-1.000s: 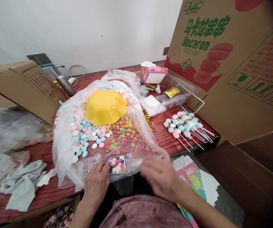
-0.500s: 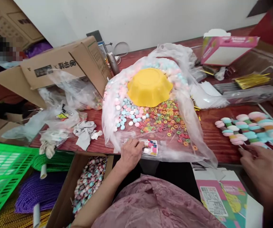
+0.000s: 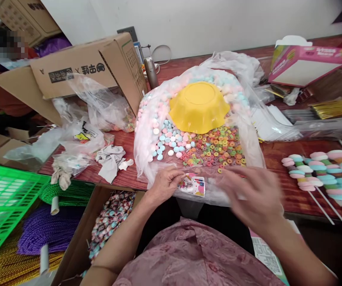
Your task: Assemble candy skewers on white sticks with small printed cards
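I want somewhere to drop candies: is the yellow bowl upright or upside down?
The yellow bowl is upside down: its round base faces up and its wavy rim spreads lowest, over the candies.

The scalloped bowl (image 3: 200,105) is showing plain yellow. Marshmallow discs (image 3: 175,149) are mixing pastel pink, blue and white; gummy rings (image 3: 215,145) are mixing red, orange, yellow and green. The packet (image 3: 198,186) is displaying multicoloured patches on white. The bench (image 3: 270,157) is showing streaky dark red.
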A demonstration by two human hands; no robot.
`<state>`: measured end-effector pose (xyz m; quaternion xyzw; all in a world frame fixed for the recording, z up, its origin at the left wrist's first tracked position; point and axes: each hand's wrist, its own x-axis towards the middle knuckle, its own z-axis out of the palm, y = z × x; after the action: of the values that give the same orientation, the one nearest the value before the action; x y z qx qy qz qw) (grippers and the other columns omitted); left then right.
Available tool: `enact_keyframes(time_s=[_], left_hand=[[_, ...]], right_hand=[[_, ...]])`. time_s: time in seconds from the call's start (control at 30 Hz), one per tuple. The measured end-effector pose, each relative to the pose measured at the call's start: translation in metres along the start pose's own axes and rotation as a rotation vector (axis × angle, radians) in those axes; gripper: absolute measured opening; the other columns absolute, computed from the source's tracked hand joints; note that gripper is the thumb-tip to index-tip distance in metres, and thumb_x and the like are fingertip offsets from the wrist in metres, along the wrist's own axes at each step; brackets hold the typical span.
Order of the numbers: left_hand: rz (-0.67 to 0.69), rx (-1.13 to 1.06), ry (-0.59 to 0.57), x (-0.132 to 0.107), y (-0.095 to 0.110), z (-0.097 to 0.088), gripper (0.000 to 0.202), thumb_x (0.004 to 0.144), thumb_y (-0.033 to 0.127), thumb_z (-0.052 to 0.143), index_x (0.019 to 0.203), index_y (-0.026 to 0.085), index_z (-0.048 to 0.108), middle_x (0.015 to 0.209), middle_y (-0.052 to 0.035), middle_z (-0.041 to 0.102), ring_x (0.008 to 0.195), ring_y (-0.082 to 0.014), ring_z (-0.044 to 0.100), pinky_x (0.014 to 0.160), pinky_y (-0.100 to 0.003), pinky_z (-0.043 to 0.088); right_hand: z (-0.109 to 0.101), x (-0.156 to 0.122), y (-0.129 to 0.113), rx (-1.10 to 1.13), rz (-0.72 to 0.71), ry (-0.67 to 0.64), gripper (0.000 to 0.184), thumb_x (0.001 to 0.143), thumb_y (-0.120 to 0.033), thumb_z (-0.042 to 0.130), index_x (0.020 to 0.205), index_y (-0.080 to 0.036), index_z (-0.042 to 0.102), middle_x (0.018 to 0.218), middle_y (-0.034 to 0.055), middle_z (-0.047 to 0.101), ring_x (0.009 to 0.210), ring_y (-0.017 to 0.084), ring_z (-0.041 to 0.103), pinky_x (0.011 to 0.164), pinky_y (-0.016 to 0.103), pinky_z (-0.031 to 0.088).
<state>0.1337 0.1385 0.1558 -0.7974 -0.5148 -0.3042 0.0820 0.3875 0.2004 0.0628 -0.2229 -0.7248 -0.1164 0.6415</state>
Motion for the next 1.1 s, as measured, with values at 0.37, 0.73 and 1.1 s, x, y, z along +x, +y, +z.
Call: enact_keyframes(time_s=[0.37,0.73,1.1], left_hand=[[0.08,0.169,-0.014,-0.024,0.021,-0.02,0.025,0.095,0.03,0.063,0.116,0.017,0.068,0.102,-0.0102,0.069,0.096,-0.0249,0.062,0.089,-0.036,0.048],[-0.228,-0.497,0.019,-0.015,0.027,-0.009,0.02,0.078,0.031,0.073,0.071,0.013,0.068,0.07,-0.0031,0.063,0.067,-0.0145,0.054,0.065,-0.026,0.042],[-0.367,-0.743,-0.095,-0.014,0.045,0.004,0.045,0.079,0.057,0.075,0.086,0.012,0.075,0.075,-0.004,0.065,0.067,-0.0132,0.052,0.066,-0.025,0.04]], right_hand=[[0.061,0.065,-0.033,0.095,-0.209,-0.182,0.033,0.103,-0.027,0.043,0.079,-0.015,0.062,0.079,0.0052,0.062,0.081,0.018,0.05,0.076,0.033,0.027],[0.046,0.036,-0.025,0.867,0.272,-0.206,0.032,0.088,-0.038,0.069,0.114,-0.019,0.065,0.099,0.0035,0.068,0.089,0.015,0.063,0.078,0.024,0.05],[0.048,0.021,-0.027,0.85,0.27,-0.132,0.019,0.096,-0.028,0.057,0.084,-0.016,0.065,0.078,0.0008,0.063,0.072,0.012,0.058,0.065,0.023,0.044]])
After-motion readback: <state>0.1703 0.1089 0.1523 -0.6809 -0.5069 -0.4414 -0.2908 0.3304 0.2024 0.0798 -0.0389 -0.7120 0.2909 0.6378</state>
